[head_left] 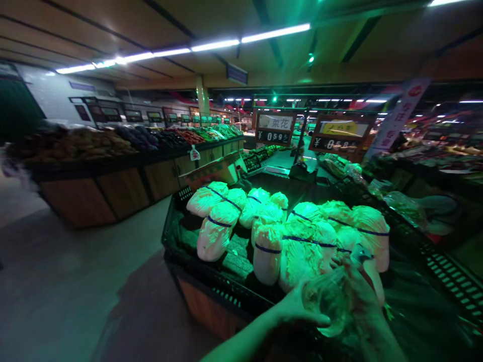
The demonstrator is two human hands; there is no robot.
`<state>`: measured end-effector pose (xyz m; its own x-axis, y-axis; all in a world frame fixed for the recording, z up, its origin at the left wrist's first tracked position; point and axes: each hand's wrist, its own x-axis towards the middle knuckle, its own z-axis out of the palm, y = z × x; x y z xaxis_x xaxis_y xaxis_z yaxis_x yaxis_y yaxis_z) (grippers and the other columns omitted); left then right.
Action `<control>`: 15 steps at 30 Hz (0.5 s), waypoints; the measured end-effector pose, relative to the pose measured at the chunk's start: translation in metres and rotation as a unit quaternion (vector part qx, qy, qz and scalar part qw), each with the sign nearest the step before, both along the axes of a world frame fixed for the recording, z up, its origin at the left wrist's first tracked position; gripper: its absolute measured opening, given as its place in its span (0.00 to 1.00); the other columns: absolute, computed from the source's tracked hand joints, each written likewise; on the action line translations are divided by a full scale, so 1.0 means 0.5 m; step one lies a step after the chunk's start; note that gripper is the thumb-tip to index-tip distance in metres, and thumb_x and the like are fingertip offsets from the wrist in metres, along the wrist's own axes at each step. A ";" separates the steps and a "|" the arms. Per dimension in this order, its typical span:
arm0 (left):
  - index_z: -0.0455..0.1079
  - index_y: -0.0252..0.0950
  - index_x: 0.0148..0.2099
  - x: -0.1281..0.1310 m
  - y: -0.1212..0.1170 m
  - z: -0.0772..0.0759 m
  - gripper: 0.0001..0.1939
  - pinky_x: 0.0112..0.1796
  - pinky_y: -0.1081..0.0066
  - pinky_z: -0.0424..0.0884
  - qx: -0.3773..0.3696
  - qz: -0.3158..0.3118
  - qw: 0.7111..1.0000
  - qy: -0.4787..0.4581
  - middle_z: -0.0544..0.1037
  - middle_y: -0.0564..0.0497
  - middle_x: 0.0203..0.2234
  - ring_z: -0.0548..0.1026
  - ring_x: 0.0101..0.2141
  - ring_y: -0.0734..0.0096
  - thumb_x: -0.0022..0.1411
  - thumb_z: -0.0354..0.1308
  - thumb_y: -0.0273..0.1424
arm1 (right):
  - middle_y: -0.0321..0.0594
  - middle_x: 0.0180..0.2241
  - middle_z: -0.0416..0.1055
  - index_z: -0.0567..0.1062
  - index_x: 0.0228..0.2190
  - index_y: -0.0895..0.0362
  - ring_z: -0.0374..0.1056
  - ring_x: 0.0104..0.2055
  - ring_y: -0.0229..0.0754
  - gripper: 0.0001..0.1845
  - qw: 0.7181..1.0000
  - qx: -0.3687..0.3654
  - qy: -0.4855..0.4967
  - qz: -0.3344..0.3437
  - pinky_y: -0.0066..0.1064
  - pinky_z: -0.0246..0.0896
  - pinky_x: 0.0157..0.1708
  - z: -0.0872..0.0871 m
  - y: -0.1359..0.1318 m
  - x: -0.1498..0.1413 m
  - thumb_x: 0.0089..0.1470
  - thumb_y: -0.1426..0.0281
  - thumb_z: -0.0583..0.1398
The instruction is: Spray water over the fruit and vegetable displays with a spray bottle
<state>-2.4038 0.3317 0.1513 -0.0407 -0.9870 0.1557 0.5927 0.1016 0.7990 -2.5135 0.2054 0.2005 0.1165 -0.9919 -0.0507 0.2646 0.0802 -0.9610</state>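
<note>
Both my hands are low in the head view, at the front of a black produce crate. My left hand (298, 306) and my right hand (364, 296) close around a clear plastic bag (328, 301) that seems to hold leafy greens; its contents are partly hidden. Just beyond them stand several napa cabbages (267, 254), upright or leaning, each tied with a blue band. The nearest cabbage (302, 261) touches my right hand's fingers. Green light tints everything.
The wood-sided crate display (211, 301) has a grey floor aisle to its left. A long vegetable counter (124, 171) runs along the left. Price signs (275, 128) stand beyond the cabbages, and bagged produce (403, 208) lies to the right.
</note>
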 end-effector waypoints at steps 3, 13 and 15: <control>0.67 0.39 0.63 0.061 0.051 -0.002 0.54 0.63 0.39 0.61 0.020 0.090 0.996 -0.006 0.75 0.36 0.60 0.68 0.64 0.33 0.33 0.84 0.38 | 0.42 0.36 0.80 0.79 0.35 0.52 0.78 0.35 0.49 0.29 0.998 -0.010 -0.004 0.061 0.35 0.73 0.31 0.027 0.035 0.098 0.31 0.50 0.73; 0.64 0.38 0.67 0.248 0.287 0.033 0.55 0.64 0.44 0.64 0.039 0.400 0.916 -0.025 0.71 0.35 0.64 0.67 0.65 0.34 0.39 0.81 0.44 | 0.40 0.32 0.77 0.77 0.34 0.56 0.72 0.32 0.42 0.22 0.929 -0.093 0.026 0.357 0.34 0.70 0.33 0.124 0.221 0.477 0.49 0.50 0.68; 0.63 0.38 0.68 0.258 0.335 0.056 0.52 0.65 0.45 0.63 0.069 0.453 0.889 -0.018 0.75 0.36 0.62 0.70 0.63 0.37 0.44 0.79 0.42 | 0.37 0.28 0.74 0.76 0.31 0.56 0.69 0.30 0.41 0.23 0.910 -0.096 0.013 0.404 0.32 0.69 0.32 0.132 0.267 0.545 0.45 0.49 0.70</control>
